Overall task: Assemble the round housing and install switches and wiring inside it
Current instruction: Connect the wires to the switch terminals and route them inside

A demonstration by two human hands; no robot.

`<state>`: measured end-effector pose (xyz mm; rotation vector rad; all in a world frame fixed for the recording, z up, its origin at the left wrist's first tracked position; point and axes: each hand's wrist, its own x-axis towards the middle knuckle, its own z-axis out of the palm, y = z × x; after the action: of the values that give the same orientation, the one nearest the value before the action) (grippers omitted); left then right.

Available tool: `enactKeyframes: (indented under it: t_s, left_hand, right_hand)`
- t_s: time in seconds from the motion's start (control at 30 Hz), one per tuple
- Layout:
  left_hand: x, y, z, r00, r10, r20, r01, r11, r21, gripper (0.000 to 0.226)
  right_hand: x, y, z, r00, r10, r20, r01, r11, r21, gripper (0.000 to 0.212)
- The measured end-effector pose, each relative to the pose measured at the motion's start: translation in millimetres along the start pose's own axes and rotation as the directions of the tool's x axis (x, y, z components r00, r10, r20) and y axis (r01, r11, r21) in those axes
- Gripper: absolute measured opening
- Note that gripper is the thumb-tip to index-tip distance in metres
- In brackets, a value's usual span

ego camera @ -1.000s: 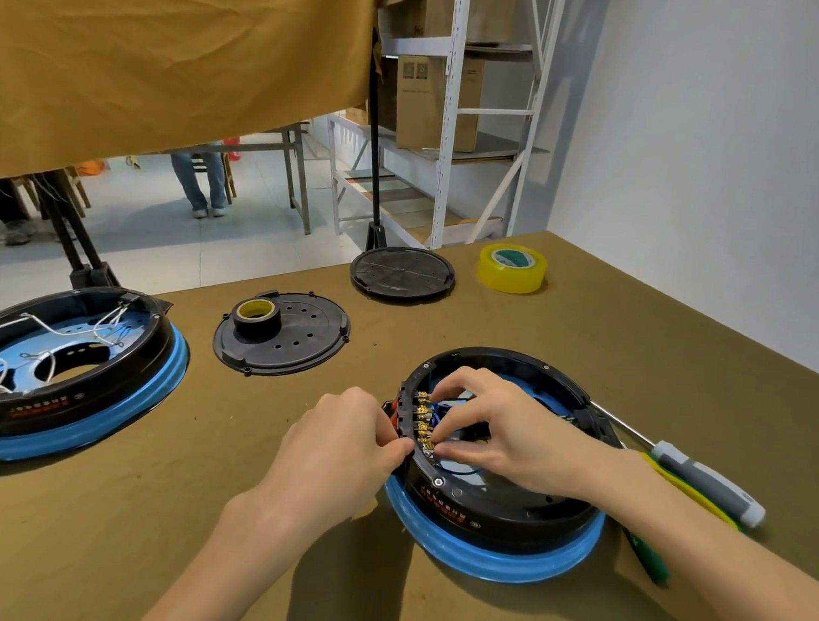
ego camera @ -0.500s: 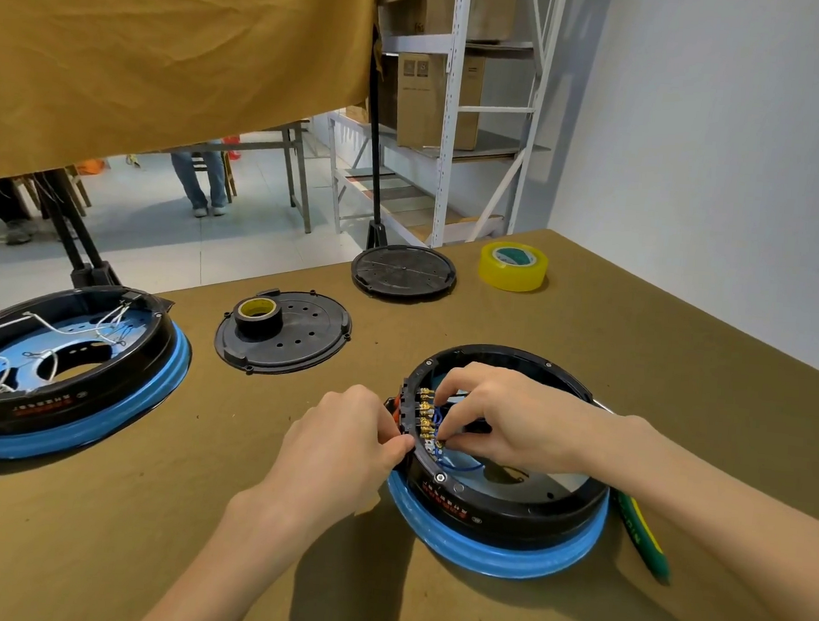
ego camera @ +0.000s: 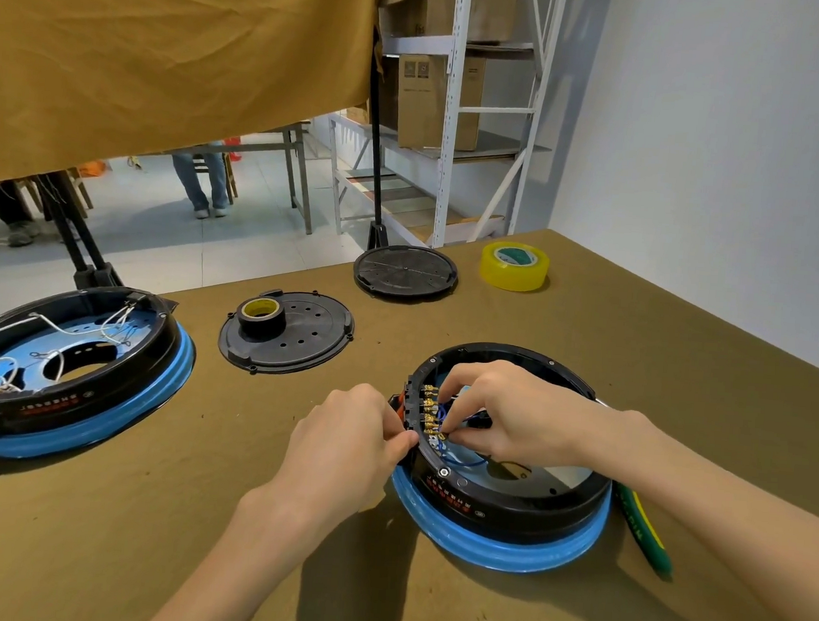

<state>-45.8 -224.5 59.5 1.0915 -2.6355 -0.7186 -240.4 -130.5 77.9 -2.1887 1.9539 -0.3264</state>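
Pinching a thin blue wire (ego camera: 443, 417) at the brass terminals (ego camera: 429, 408), the right hand (ego camera: 511, 414) works inside the round housing (ego camera: 505, 506) on the worktop (ego camera: 140, 534); the left hand (ego camera: 339, 451) grips its rim. The wire looks limp, the terminals small and fiddly. Red rim lettering is unreadable.

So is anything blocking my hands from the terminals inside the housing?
Nothing visible: the right hand already reaches over the open round housing to the brass terminals, and the left hand grips its outer wall.
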Motion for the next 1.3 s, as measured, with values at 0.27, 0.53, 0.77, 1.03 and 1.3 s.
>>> enactKeyframes:
  t_s: [0.27,0.53,0.77,1.03,1.3]
  left_hand:
    - [0.2,-0.1,0.0,1.0,-0.005,-0.001,0.005,1.0,-0.001,0.023]
    - [-2.6,3.8,1.6,1.0,-0.011,-0.019,0.011,1.0,-0.018,0.021]
    - [-2.5,2.7,-3.3,1.0,0.003,0.006,-0.002,0.998,-0.067,0.024]
    - [-2.6,3.9,-3.6,1.0,0.009,0.026,-0.007,0.997,-0.072,0.023]
    - [-2.0,1.4,-5.1,0.999,0.033,0.03,-0.031,0.997,-0.071,0.022]
  right_hand:
    - [0.4,-4.2,0.9,1.0,0.02,-0.001,-0.02,1.0,-0.018,0.014]
    - [-3.0,-5.8,11.8,0.998,0.026,-0.058,-0.025,1.0,0.019,0.012]
    - [-6.1,-6.4,24.4,0.985,0.042,-0.169,-0.027,0.996,0.087,0.015]
    - [-6.1,-7.7,36.5,0.965,0.053,-0.258,-0.038,0.997,0.063,0.017]
    - [-11.0,-3.0,35.4,0.965,0.057,-0.255,-0.007,0.981,0.192,0.012]
